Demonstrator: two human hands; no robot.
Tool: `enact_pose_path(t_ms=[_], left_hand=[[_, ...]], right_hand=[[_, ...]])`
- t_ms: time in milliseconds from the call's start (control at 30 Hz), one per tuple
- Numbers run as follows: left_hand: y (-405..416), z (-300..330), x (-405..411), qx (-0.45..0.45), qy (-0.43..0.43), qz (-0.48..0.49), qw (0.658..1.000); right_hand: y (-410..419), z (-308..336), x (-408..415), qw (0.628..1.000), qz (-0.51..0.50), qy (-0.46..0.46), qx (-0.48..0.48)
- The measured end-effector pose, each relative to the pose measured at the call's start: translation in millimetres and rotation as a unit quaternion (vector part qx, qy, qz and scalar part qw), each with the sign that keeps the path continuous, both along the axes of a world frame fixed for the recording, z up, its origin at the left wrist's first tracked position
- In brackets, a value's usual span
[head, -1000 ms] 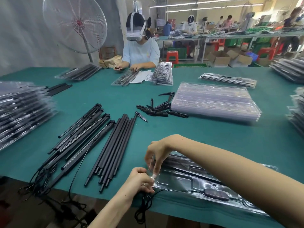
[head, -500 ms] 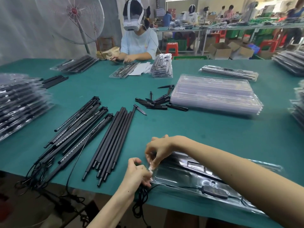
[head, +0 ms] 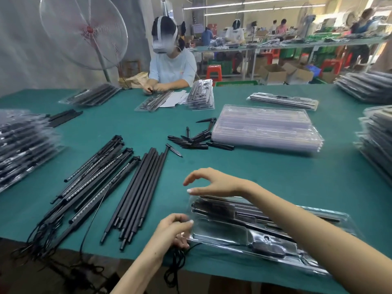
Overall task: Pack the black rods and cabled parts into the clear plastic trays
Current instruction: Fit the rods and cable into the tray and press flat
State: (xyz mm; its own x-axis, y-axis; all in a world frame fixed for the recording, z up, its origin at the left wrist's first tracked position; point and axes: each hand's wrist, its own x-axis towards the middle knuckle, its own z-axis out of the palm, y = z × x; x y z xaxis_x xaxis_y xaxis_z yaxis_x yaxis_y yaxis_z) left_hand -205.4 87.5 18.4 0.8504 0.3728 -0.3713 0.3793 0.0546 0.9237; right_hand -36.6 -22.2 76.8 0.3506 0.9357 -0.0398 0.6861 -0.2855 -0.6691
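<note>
The clear tray (head: 331, 221) is lying at the near edge of the green table (head: 265, 172), right in front of the person. Black rods and a small black box on a cable (head: 268, 250) are already sitting in its slots. The left hand (head: 175, 230) is holding the tray's left end. Its fingers are curling over the corner, likely to keep the tray from sliding. A black cord (head: 176, 264) is hanging down from under that hand, off the table edge, so it probably still needs tucking in.

The right hand (head: 214, 183) is floating just above the tray's far left corner. Its fingers are spread and loosely bent, and it is holding nothing. It is pointing toward the loose plain rods (head: 137, 192) and the rods with cables (head: 93, 179) lying to the left, so it may be going for the next piece.

Half a second ago both hands were close together, pinching something small at the tray's left corner. Now the right hand is lifting away and opening, and the left hand is staying at the tray's end.
</note>
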Motion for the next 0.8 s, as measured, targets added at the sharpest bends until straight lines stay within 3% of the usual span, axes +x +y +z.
enact_pose_path(t_ms=[100, 167, 233, 300, 400, 533, 567, 667, 800], left_hand=[[1, -1, 0, 0.038, -0.002, -0.020, 0.999], [0, -2, 0, 0.044, -0.004, -0.017, 0.999], [-1, -5, 1, 0.054, -0.008, -0.006, 0.999], [-3, -7, 1, 0.062, -0.015, 0.006, 0.998], [-7, -7, 1, 0.039, -0.018, 0.031, 0.999], [-10, -2, -4, -0.042, 0.012, 0.032, 0.999], [-11, -1, -5, -0.049, 0.021, 0.021, 0.998], [-10, 0, -10, -0.050, 0.050, 0.013, 0.997], [-18, 3, -8, -0.009, 0.072, -0.010, 0.997]], right_hand=[[-38, 9, -6, 0.995, -0.024, -0.079, -0.046], [-63, 9, -35, 0.996, -0.070, -0.042, 0.032], [-86, 3, -81, 0.980, -0.118, 0.105, 0.120], [-104, -8, -130, 0.949, -0.122, 0.277, 0.093], [-124, -30, -165, 0.852, -0.217, 0.472, 0.068], [-134, -40, -160, 0.592, -0.439, 0.632, 0.241], [-135, -40, -157, 0.550, -0.464, 0.634, 0.281], [-137, -43, -149, 0.492, -0.532, 0.583, 0.368], [-143, -42, -148, 0.485, -0.576, 0.527, 0.395]])
